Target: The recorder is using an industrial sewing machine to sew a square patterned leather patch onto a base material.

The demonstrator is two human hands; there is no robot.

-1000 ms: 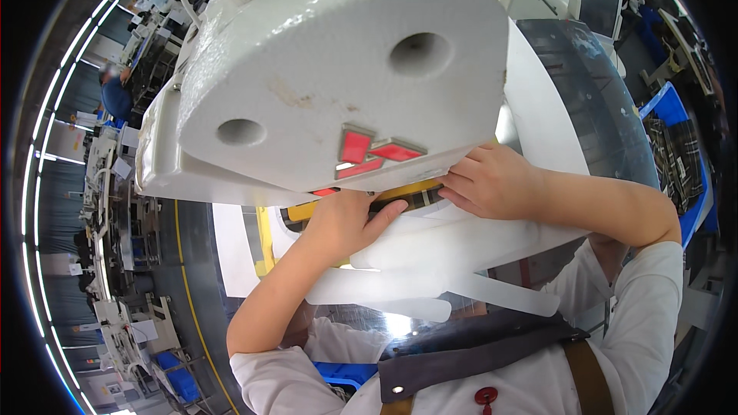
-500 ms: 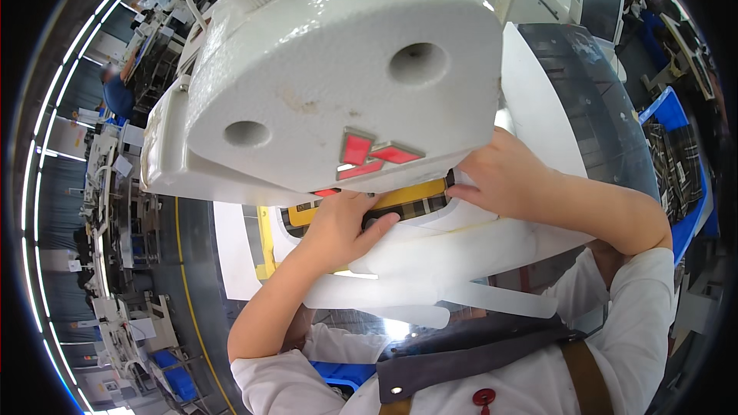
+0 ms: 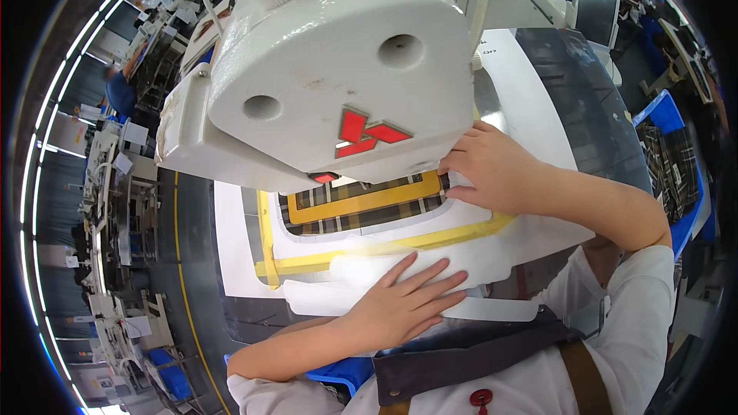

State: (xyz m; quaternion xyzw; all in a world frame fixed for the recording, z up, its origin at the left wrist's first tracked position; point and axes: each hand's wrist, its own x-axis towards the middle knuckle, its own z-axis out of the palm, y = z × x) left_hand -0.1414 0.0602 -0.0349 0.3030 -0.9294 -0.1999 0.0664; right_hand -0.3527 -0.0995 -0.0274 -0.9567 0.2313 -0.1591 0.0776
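- The white machine head (image 3: 338, 92) covers much of our view; what is under it, and the far edge of the checked fabric (image 3: 384, 218), we cannot see.
- The right hand (image 3: 492, 173) is just right of the machine head's lower edge, with bent fingers at the right end of the fabric; whether it grips something or only touches, we cannot tell.
- The left hand (image 3: 411, 303) is on the person's side of the machine head, palm down, fingers spread and grasping nothing, over a translucent white flap (image 3: 315, 303).
- The checked fabric lies on the person's side of the machine head, partly beneath it, in a rounded opening of a white sheet (image 3: 231, 238); its weave shows dark, grey and pale bands.
- Upon the fabric we see a flat yellow frame (image 3: 369, 202), long and narrow, smooth like plastic.
- Yellow tape (image 3: 300, 267), a little wrinkled, borders this opening.
- The machine head has a glossy, pebbled paint, two round hollows and a red emblem (image 3: 354, 124) of slanted blocks.
- To the right of the machine head, a blue bin (image 3: 661, 111), cut by dark rim, holds more checked cloth (image 3: 670, 161).
- Far left of the machine head, a co-worker (image 3: 121, 94) appears small and blurred.
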